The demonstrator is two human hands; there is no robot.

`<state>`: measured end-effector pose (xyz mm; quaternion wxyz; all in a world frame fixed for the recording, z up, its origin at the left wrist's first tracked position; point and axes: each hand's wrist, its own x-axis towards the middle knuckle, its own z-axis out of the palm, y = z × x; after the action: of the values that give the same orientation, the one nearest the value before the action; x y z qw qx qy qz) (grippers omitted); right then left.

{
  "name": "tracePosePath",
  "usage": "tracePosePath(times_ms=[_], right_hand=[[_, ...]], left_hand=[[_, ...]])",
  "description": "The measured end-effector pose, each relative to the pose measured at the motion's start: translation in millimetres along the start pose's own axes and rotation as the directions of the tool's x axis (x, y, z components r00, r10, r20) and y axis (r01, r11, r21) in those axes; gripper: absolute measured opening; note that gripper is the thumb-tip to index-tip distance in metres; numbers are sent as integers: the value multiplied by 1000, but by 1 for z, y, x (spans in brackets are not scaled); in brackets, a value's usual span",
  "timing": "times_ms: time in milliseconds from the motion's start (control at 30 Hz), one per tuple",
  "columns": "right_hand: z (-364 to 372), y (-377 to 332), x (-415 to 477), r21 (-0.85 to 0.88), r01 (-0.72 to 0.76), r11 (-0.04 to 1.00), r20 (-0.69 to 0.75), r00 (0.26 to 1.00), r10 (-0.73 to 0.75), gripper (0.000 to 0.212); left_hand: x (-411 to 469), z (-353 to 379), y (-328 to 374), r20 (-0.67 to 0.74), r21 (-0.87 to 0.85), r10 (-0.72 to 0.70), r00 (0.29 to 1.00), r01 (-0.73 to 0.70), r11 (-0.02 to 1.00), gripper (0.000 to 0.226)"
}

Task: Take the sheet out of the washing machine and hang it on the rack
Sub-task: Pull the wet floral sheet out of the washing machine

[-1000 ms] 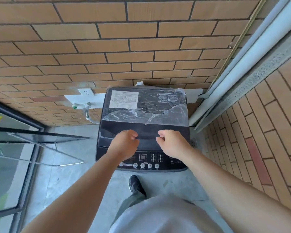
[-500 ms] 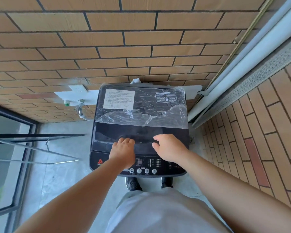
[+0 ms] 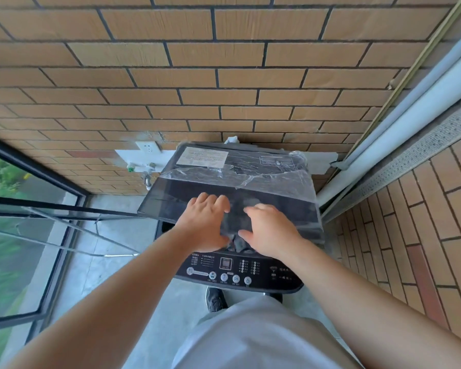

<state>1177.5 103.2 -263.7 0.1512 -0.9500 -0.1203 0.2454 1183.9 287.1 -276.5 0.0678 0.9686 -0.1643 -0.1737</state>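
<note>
A black top-loading washing machine (image 3: 237, 271) stands against the brick wall, its control panel toward me. Its dark glass lid (image 3: 266, 182), partly covered in torn clear film, is tilted up at the front. My left hand (image 3: 204, 222) and my right hand (image 3: 273, 231) grip the lid's front edge, fingers on top and thumbs underneath. Between my hands some dark grey crumpled fabric (image 3: 236, 222), seemingly the sheet, shows inside the tub. A thin metal rack frame (image 3: 104, 253) stands to the left of the machine.
A white socket (image 3: 147, 148) and a tap (image 3: 147, 171) sit on the wall left of the machine. A glass window (image 3: 16, 235) fills the left side. A white door frame (image 3: 410, 107) and a brick wall close the right. My shoe (image 3: 215, 299) is on the concrete floor.
Both hands moved from the lid's top to its front edge and lifted it; the front now stands clear of the panel and dark fabric shows beneath. The camera came closer.
</note>
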Motion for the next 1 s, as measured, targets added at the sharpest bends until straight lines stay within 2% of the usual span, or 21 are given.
tracePosePath(times_ms=[133,200,267,333,400,500,533,600,700,800,867,933,1000], right_hand=[[-39,1,-1,-97,86,992,-128,987,-98,64],[-57,2,-1,-94,93,991,-190,976,-110,59],[-69,0,1,-95,91,991,-309,944,-116,45],[-77,0,5,-127,107,986,-486,860,-156,32],[-84,2,14,-183,88,979,-630,754,-185,23],[-100,4,29,-198,13,980,-754,637,-161,23],[-109,2,34,-189,-10,982,-780,609,-144,24],[-126,-2,45,-188,-81,979,-808,579,-107,25],[-147,-9,63,-160,-92,983,-783,618,-69,23],[-158,-8,77,-178,-129,976,-769,636,-56,15],[-161,-6,80,-204,-148,968,-747,662,-56,29],[-162,-4,82,-236,-143,961,-665,745,-53,55],[-164,-1,84,-282,-132,950,-532,846,-40,74]], left_hand=[[12,-46,-5,-105,-23,32,994,-35,999,52],[20,-66,-5,-145,-57,36,989,-45,997,49],[27,-81,-9,-228,-93,18,973,-40,995,44],[32,-92,-13,-381,-95,6,925,-46,994,37],[34,-98,-15,-535,-66,10,845,-54,996,33],[36,-103,-15,-688,-41,-32,725,6,999,32],[37,-105,-15,-707,-41,-45,706,24,999,35],[42,-111,-15,-689,-22,-43,723,38,999,44],[55,-122,-16,-638,9,-38,770,56,998,62],[69,-130,-21,-524,55,-59,849,104,993,80],[80,-137,-23,-472,95,-74,878,134,986,87],[87,-145,-20,-458,86,-102,883,158,984,86],[88,-151,-15,-482,5,-136,866,158,987,82]])
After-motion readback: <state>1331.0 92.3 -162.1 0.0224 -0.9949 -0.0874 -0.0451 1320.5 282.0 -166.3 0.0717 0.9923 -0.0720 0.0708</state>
